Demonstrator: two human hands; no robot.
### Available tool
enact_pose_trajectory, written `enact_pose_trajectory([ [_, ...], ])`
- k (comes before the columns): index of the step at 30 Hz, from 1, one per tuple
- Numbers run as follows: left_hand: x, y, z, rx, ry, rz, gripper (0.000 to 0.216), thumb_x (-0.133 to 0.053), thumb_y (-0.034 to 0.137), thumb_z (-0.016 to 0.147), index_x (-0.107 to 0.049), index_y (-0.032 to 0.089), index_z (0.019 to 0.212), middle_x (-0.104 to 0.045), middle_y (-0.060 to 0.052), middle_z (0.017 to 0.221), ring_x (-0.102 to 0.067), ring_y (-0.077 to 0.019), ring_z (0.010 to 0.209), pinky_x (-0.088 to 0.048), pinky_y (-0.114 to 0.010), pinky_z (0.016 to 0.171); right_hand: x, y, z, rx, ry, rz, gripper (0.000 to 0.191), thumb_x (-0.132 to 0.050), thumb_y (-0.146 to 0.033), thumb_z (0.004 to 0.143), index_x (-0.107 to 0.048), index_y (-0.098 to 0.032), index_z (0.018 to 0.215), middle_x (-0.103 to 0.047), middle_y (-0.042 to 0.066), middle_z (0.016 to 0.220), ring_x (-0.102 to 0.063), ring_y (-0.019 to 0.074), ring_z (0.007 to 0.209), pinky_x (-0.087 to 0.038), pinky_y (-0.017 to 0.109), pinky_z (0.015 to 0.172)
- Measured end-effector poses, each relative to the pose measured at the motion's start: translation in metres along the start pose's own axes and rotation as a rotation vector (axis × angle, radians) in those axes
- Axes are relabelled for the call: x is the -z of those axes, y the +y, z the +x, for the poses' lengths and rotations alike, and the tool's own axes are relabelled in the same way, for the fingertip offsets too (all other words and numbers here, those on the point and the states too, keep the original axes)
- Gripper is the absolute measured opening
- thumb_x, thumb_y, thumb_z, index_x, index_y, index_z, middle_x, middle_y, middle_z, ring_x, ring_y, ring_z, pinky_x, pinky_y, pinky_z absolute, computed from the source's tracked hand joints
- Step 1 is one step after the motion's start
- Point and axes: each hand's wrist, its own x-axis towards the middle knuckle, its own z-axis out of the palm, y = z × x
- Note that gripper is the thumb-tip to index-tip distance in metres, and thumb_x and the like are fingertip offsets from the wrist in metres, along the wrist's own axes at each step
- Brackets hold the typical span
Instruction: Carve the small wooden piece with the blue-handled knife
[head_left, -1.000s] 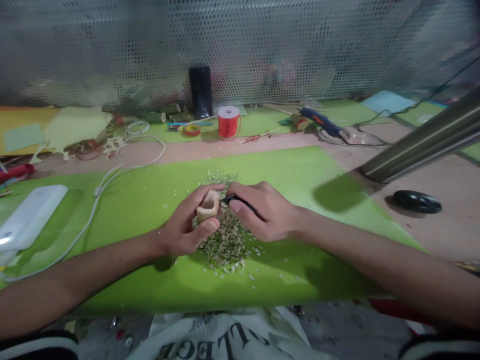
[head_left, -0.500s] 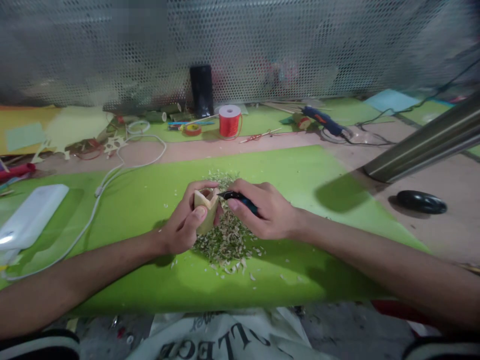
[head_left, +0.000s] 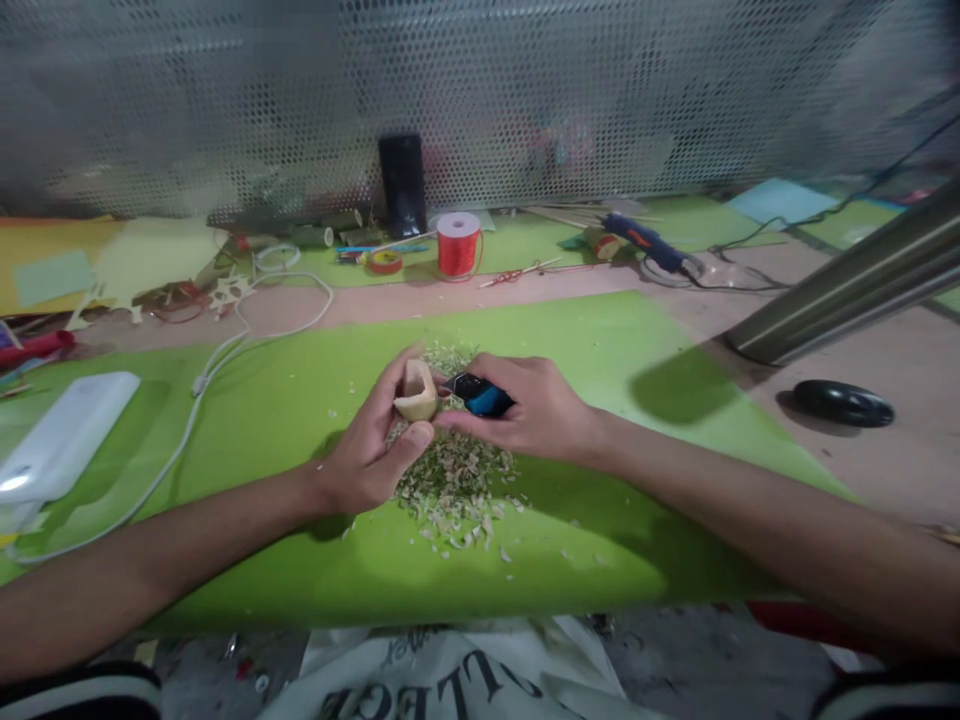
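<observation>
Between the fingers and thumb of my left hand (head_left: 371,450) sits a short hollow piece of bamboo (head_left: 417,398), pale inside, its notched open end facing up toward me. My right hand (head_left: 536,405) is closed around a black and blue utility knife (head_left: 484,395). The knife's tip points left and lies close beside the bamboo; whether it touches cannot be made out. Under both hands a heap of wood shavings (head_left: 457,490) is spread over the green mat (head_left: 285,530).
At the back stand a spool of red cord (head_left: 458,246), a phone (head_left: 403,185) and a roll of tape (head_left: 385,261). A blue glue gun (head_left: 645,242) lies behind a metal post (head_left: 840,285). A black mouse-like object (head_left: 843,403) rests right, a white power bank (head_left: 67,435) left.
My left hand has turned the bamboo, so its open end now tips more toward me. The knife has rotated in my right hand, showing more of its blue side.
</observation>
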Motion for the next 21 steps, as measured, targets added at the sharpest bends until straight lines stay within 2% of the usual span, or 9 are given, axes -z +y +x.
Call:
enact_pose_trajectory([
  [3,-0.001,0.002,0.002,-0.064,0.029,0.063,0.05,-0.053,0.025,0.094,-0.029,0.025,0.138,-0.047,-0.01,0.126,-0.054,-0.0191,0.11,-0.049,-0.039,0.096,0.004,0.002,0.003,0.021,-0.05,-0.02,0.037,-0.048,-0.052,0.093,-0.056,-0.017,0.082,-0.061,0.0,0.063,-0.048,0.0084,0.051,-0.032,0.021,0.049],
  [7,-0.002,-0.002,0.005,-0.24,0.089,0.128,0.048,-0.06,0.014,0.087,-0.034,0.025,0.126,-0.046,-0.009,0.122,-0.052,-0.0198,0.115,-0.052,-0.04,0.094,0.007,0.002,0.004,0.023,-0.154,-0.059,0.044,-0.035,-0.052,0.098,-0.058,-0.014,0.103,-0.068,0.009,0.086,-0.058,0.0137,0.065,-0.035,0.023,0.054],
  [10,-0.002,-0.007,0.007,-0.277,0.091,0.183,0.047,-0.064,0.015,0.085,-0.034,0.026,0.119,-0.045,-0.01,0.122,-0.049,-0.0226,0.121,-0.05,-0.046,0.099,0.007,0.001,0.004,0.036,-0.17,-0.053,0.057,-0.031,-0.064,0.095,-0.059,-0.015,0.098,-0.065,0.006,0.077,-0.053,0.0119,0.058,-0.031,0.022,0.05],
  [14,-0.001,-0.013,0.008,-0.32,0.039,0.234,0.05,-0.071,0.027,0.082,-0.034,0.026,0.117,-0.047,-0.009,0.118,-0.051,-0.023,0.118,-0.051,-0.047,0.099,0.007,-0.005,0.003,0.026,-0.203,-0.096,0.078,-0.029,-0.087,0.076,-0.059,-0.016,0.086,-0.056,0.001,0.065,-0.043,0.0099,0.05,-0.024,0.022,0.048],
  [17,-0.001,-0.015,0.007,-0.367,0.017,0.278,0.054,-0.072,0.032,0.081,-0.034,0.025,0.119,-0.047,-0.009,0.116,-0.052,-0.0228,0.116,-0.05,-0.047,0.099,0.007,-0.013,0.002,0.004,-0.265,-0.204,0.087,-0.022,-0.092,0.07,-0.06,-0.015,0.088,-0.056,0.002,0.064,-0.044,0.0119,0.051,-0.019,0.024,0.048],
  [21,0.0,-0.017,0.006,-0.419,0.011,0.341,0.055,-0.073,0.031,0.08,-0.035,0.024,0.119,-0.047,-0.009,0.112,-0.051,-0.0227,0.111,-0.053,-0.042,0.092,0.006,-0.019,0.0,-0.008,-0.294,-0.286,0.092,-0.014,-0.092,0.072,-0.061,-0.015,0.089,-0.058,0.004,0.063,-0.045,0.0132,0.051,-0.015,0.026,0.049],
])
